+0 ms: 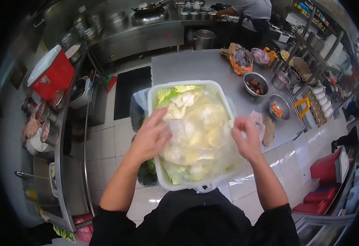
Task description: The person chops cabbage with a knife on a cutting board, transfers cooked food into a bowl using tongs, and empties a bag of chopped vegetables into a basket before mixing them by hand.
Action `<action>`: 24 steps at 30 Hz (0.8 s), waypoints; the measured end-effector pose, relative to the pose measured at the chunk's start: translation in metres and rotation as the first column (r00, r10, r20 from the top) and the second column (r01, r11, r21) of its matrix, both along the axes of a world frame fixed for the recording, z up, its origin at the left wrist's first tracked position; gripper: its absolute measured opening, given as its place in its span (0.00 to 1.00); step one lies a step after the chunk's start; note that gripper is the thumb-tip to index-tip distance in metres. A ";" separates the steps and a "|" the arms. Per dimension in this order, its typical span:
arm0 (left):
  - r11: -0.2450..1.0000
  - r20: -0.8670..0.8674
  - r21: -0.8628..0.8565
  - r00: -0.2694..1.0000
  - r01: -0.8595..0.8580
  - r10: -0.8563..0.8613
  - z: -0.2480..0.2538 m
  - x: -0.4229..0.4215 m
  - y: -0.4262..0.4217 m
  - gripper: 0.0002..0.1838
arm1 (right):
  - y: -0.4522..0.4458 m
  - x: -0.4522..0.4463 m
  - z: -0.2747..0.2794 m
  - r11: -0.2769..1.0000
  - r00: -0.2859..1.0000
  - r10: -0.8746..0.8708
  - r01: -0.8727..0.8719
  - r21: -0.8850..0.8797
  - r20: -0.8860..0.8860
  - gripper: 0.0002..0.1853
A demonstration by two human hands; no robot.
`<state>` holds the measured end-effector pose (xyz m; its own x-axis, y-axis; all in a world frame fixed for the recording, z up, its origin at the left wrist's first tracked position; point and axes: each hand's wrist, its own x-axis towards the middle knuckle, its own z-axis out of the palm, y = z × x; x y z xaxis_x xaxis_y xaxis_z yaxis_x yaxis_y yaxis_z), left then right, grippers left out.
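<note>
A clear plastic bag (200,127) full of pale, cut leafy vegetable lies in a white plastic basket (161,177) in front of me. Loose green-yellow leaves (180,89) show around it at the far edge. My left hand (150,135) rests on the bag's left side, its fingers apart and bent over the plastic. At the basket's right rim, my right hand (247,137) is closed in a pinch at the bag's edge; the film between its fingers is hard to make out.
The steel table (191,61) carries a bowl of brown chunks (256,84), a bowl of orange pieces (278,107), an orange bag (241,59) and a pink cloth (258,125). Egg trays (316,104) stand right. A co-worker (251,16) stands at the back counter. Shelves with a red cooler (53,73) line the left.
</note>
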<state>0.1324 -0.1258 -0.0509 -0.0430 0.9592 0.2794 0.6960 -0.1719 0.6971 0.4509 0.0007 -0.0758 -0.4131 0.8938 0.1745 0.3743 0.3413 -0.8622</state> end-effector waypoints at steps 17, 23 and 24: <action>0.945 0.183 -0.262 0.952 -0.195 0.247 0.044 0.010 0.093 0.21 | 0.110 -0.149 0.066 0.763 0.585 0.206 -0.598 -0.246 -0.784 0.09; 0.966 0.763 -0.042 0.617 -0.254 0.196 0.029 0.010 0.120 0.15 | 0.131 -0.119 0.044 0.983 0.946 0.184 -0.177 0.049 -0.267 0.33; 0.957 0.752 0.001 0.631 -0.290 0.190 0.041 0.016 0.121 0.15 | 0.142 -0.118 0.013 0.938 0.929 0.156 -0.246 -0.245 -0.336 0.36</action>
<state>0.1489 -0.0048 -0.0099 -0.5060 0.8489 0.1527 -0.0131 -0.1846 0.9827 0.3331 0.1424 -0.0629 -0.5550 0.8282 0.0784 0.0248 0.1107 -0.9935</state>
